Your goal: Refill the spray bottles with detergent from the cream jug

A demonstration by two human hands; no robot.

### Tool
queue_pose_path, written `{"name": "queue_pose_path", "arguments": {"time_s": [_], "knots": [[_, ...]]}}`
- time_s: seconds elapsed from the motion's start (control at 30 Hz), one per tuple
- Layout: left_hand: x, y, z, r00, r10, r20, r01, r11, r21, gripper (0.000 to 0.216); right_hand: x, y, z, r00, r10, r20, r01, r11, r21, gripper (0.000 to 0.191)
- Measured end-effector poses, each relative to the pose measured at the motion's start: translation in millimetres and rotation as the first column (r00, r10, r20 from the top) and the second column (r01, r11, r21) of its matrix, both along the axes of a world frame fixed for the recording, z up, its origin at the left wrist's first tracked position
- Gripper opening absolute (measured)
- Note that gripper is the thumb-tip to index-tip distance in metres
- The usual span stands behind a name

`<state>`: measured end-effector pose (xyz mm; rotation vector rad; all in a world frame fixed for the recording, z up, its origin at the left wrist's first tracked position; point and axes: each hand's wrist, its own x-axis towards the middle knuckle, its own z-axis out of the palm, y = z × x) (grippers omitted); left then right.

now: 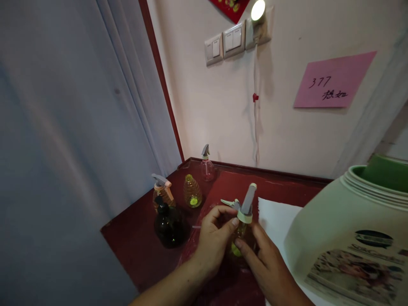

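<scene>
A yellowish, see-through spray bottle (pixel 236 250) is held between both hands above the dark red tabletop. Its grey and pale green spray head (pixel 247 200) points upward, and the trigger lever juts to the left. My left hand (pixel 212 238) pinches around the pale green collar of the spray head with thumb and fingers. Lower down, my right hand (pixel 267 260) is wrapped round the bottle's body, thumb in front. The hands hide part of the bottle, so I cannot tell how tightly the collar sits on the neck.
Left of my hands stand a dark pump bottle (pixel 169 227), an orange spray bottle (pixel 160 195) and an open-necked yellow bottle (pixel 192 193). A pink spray bottle (pixel 207 169) is near the wall. A large pale green tub (pixel 334 229) and white paper (pixel 276 212) lie rightward.
</scene>
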<state>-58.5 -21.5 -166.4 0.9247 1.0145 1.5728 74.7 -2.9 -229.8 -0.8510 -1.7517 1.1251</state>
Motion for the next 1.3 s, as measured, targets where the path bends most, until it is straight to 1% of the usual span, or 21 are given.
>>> {"name": "queue_pose_path", "arguments": {"time_s": [0.2, 0.37, 0.5, 0.6, 0.7, 0.83, 0.9, 0.97, 1.03, 1.1, 1.13, 1.2, 1.23, 1.3], "knots": [[0, 0, -2.1, 1.000, -0.004, 0.001, 0.004, 1.000, -0.027, 0.019, 1, 1, -7.3, 0.999, -0.020, 0.027, 0.020, 1.000, 0.016, 0.039], [-1, 1, -0.4, 1.000, -0.013, 0.014, 0.013, 1.000, -0.026, 0.019, 2, 0, -5.6, 0.999, -0.028, 0.032, 0.028, 0.999, 0.028, 0.044], [-2, 1, 1.2, 1.000, 0.004, 0.003, -0.004, 0.999, -0.035, 0.017, 2, 1, -4.8, 0.999, -0.025, 0.041, 0.023, 0.999, 0.035, 0.039], [-5, 3, 2.6, 1.000, 0.019, 0.008, -0.019, 1.000, -0.009, 0.016, 1, 1, -5.7, 0.999, -0.030, 0.038, 0.029, 0.999, 0.016, 0.039], [-14, 5, 3.9, 0.997, 0.074, -0.016, -0.074, 0.997, 0.014, 0.013, 1, 0, -5.4, 0.999, -0.030, 0.027, 0.029, 1.000, 0.005, 0.037], [-32, 10, 6.8, 0.977, 0.181, -0.118, -0.176, 0.983, 0.051, 0.011, 0, -1, -2.5, 0.999, -0.023, 0.035, 0.023, 1.000, -0.006, 0.032], [-38, 12, 11.7, 0.965, 0.211, -0.156, -0.203, 0.977, 0.070, 0.012, 0, -1, -0.8, 0.999, -0.024, 0.036, 0.024, 1.000, 0.000, 0.032], [-41, 11, 20.0, 0.956, 0.213, -0.200, -0.202, 0.977, 0.074, 0.015, 0, -1, 0.0, 0.999, -0.028, 0.041, 0.028, 1.000, -0.002, 0.032], [-39, 10, 30.4, 0.955, 0.146, -0.256, -0.139, 0.989, 0.047, 0.018, 0, -1, -0.6, 0.998, -0.032, 0.048, 0.032, 0.999, -0.005, 0.034], [-33, 8, 39.9, 0.956, -0.001, -0.292, -0.008, 1.000, -0.028, 0.024, -1, 0, -3.0, 0.998, -0.032, 0.049, 0.033, 0.999, -0.005, 0.039], [-29, 8, 43.3, 0.951, -0.086, -0.297, 0.071, 0.995, -0.063, 0.028, -1, 0, -4.7, 0.998, -0.037, 0.047, 0.037, 0.999, 0.000, 0.042], [-19, 9, 46.2, 0.925, -0.226, -0.307, 0.203, 0.974, -0.104, 0.033, -1, 1, -9.4, 0.997, -0.062, 0.040, 0.062, 0.998, 0.007, 0.046], [-15, 11, 45.8, 0.907, -0.268, -0.324, 0.246, 0.963, -0.108, 0.033, -1, 2, -12.3, 0.997, -0.072, 0.038, 0.072, 0.997, 0.007, 0.046], [-6, 15, 42.4, 0.878, -0.290, -0.381, 0.274, 0.957, -0.097, 0.027, -1, 2, -18.6, 0.996, -0.081, 0.029, 0.081, 0.997, 0.004, 0.049]]}}
